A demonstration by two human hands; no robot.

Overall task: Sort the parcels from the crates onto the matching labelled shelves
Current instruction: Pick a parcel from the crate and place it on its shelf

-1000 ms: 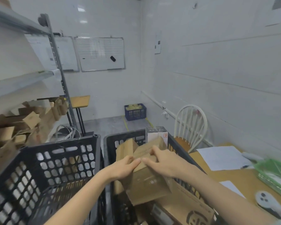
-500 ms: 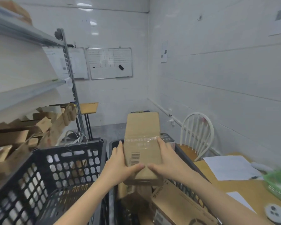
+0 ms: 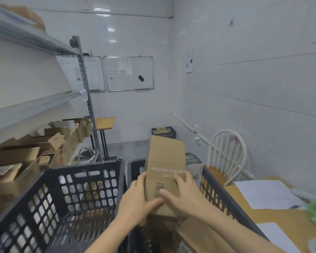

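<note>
Off to my far left stands a grey metal shelving rack [image 3: 44, 43] with thin, flat shelves and a perforated upright post. Its lower shelf holds a jumble of brown cardboard boxes [image 3: 27, 154], some with their flaps open. Near me on the left is a black plastic crate [image 3: 80, 166], its walls a lattice of rounded rectangular holes. My left hand [image 3: 135, 201] grips the parcel [image 3: 165, 161] from the left, with the fingers along its left edge and the thumb laid across the near face. The parcel is a long, narrow box of plain brown corrugated cardboard. It has a strip of glossy tape with white print across its middle and a black barcode near my thumbs. I hold it raised and roughly upright above the right-hand crate [image 3: 219, 194], its far end tipped away from me. My right hand [image 3: 184, 196] clasps it from the right, fingers curled round the right edge and the thumb pressed beside the barcode. The right-hand crate is of the same black lattice, and more brown cardboard lies inside it below the parcel, with a white carton [image 3: 195, 167] at its far end. Farther right is a white chair [image 3: 226, 156] with a curved spindle back, then a smooth wooden table [image 3: 281, 216] bearing flat white paper sheets [image 3: 266, 194].
</note>
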